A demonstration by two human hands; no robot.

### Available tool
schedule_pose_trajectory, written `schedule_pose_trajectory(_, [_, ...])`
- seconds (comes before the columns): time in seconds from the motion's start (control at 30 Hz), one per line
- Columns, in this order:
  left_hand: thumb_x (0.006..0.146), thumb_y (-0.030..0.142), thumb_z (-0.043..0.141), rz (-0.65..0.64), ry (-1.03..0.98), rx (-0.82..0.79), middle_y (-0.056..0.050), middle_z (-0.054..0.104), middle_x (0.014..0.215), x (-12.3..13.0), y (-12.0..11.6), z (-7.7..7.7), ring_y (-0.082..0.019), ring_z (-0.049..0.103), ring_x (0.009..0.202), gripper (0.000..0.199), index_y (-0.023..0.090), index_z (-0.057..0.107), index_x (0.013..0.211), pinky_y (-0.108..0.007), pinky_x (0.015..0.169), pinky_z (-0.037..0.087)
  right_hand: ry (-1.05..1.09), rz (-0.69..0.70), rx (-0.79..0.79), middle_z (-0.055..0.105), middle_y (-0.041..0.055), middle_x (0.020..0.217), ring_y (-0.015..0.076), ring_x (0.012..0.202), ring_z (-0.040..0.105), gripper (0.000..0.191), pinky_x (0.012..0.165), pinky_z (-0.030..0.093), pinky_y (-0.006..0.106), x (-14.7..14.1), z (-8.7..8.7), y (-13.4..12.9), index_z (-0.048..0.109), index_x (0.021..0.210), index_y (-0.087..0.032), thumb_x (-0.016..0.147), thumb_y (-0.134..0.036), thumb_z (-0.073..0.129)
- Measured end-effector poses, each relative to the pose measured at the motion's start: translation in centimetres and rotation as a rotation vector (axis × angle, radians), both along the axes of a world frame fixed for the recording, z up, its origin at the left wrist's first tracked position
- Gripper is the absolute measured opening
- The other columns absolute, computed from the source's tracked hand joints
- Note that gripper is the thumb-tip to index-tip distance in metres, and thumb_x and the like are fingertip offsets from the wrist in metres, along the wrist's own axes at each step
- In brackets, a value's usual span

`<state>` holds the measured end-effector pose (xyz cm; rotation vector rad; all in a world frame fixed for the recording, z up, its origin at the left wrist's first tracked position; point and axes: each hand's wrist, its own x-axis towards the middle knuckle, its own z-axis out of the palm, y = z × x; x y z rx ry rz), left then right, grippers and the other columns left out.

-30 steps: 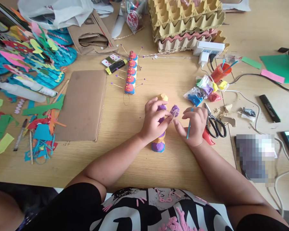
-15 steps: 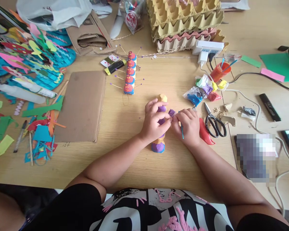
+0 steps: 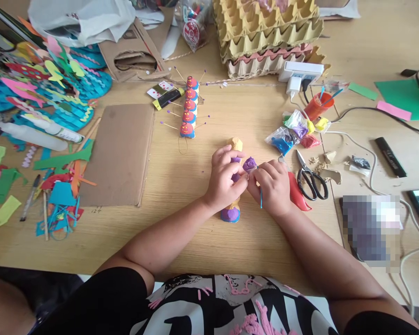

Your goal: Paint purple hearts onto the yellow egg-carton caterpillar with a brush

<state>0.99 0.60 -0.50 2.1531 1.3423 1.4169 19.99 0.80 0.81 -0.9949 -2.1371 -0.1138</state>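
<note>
An egg-carton strip with purple, blue and yellow clay lies upright in the picture at the table's middle, partly hidden under my left hand. That hand's thumb and index finger are pinched near a purple clay lump; what is between the fingertips is too small to make out. My right hand has its fingers closed around a thin blue stick, close beside the lump and the left fingertips. Farther back stands a finished-looking strip of red and blue segments with smiling faces and small sticks at its sides.
Black-handled scissors and a red piece lie right of my right hand. Behind them are clay bags and an orange cup. Cardboard and paper scraps lie left; egg trays are stacked behind.
The blue stick has tilted more upright and shifted slightly left in my right hand. More of the purple lump shows between my hands. My left hand has barely moved.
</note>
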Motion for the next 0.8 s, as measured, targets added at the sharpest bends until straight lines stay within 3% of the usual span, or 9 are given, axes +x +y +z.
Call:
schedule_pose_trajectory(0.2, [0.099,0.018,0.073,0.059,-0.049,0.003,-0.008,0.079,0.137,-0.5,0.5,-0.3,-0.030,0.060,0.148,0.018,0.026,0.062,0.087,-0.059,0.138,0.046,0.074,0.005,0.024,0.062,0.0024,0.076,0.0248,0.075,0.054,0.025,0.072,0.038,0.044,0.1,-0.1,-0.2,0.057,0.086,-0.027,0.107,-0.015,0.063])
schedule_pose_trajectory(0.27, [0.101,0.021,0.074,0.040,-0.054,-0.031,-0.009,0.078,0.140,-0.6,0.6,-0.5,-0.030,0.059,0.151,0.016,0.026,0.065,0.088,-0.058,0.139,0.045,0.134,-0.029,0.044,0.066,0.0022,0.080,0.0255,0.078,0.059,0.020,0.076,0.042,0.045,0.5,-0.4,0.1,0.061,0.092,-0.027,0.111,-0.022,0.066])
schedule_pose_trajectory(0.33, [0.104,0.024,0.074,0.028,-0.086,-0.083,-0.009,0.077,0.143,-0.7,0.7,-0.7,-0.029,0.059,0.153,0.014,0.026,0.068,0.091,-0.057,0.141,0.044,0.217,-0.051,0.014,0.075,0.0055,0.094,0.0298,0.091,0.069,0.014,0.087,0.049,0.049,1.0,-0.7,0.6,0.069,0.108,-0.028,0.112,-0.040,0.072])
schedule_pose_trajectory(0.4, [0.106,0.028,0.074,0.001,-0.153,-0.128,-0.009,0.075,0.145,-0.8,0.8,-0.9,-0.029,0.059,0.156,0.013,0.026,0.071,0.094,-0.056,0.141,0.045,0.282,0.002,-0.063,0.081,0.0123,0.121,0.0378,0.113,0.074,0.046,0.102,0.054,0.055,1.3,-1.2,1.3,0.071,0.136,-0.028,0.107,-0.063,0.078])
schedule_pose_trajectory(0.47, [0.107,0.031,0.074,-0.045,-0.220,-0.146,-0.009,0.075,0.145,-0.9,0.9,-1.0,-0.029,0.060,0.156,0.014,0.026,0.072,0.094,-0.055,0.142,0.045,0.303,0.121,-0.167,0.079,0.0167,0.139,0.0416,0.127,0.073,0.068,0.110,0.057,0.058,1.5,-1.6,2.0,0.067,0.149,-0.028,0.102,-0.075,0.078])
schedule_pose_trajectory(0.6, [0.105,0.031,0.076,-0.088,-0.282,-0.128,-0.008,0.076,0.142,-1.1,1.0,-1.3,-0.029,0.061,0.155,0.016,0.027,0.072,0.090,-0.056,0.143,0.043,0.272,0.256,-0.354,0.081,0.0108,0.114,0.0326,0.103,0.077,0.050,0.092,0.063,0.049,1.5,-1.9,2.5,0.069,0.136,-0.028,0.107,-0.069,0.075])
schedule_pose_trajectory(0.8, [0.106,0.030,0.074,0.049,-0.385,-0.150,-0.007,0.076,0.138,-0.8,1.2,-2.3,-0.028,0.065,0.147,0.017,0.026,0.072,0.089,-0.053,0.134,0.050,0.311,0.257,-0.300,0.074,0.0067,0.100,0.0279,0.088,0.069,0.035,0.078,0.056,0.043,1.4,-1.8,2.1,0.068,0.122,-0.028,0.110,-0.059,0.077])
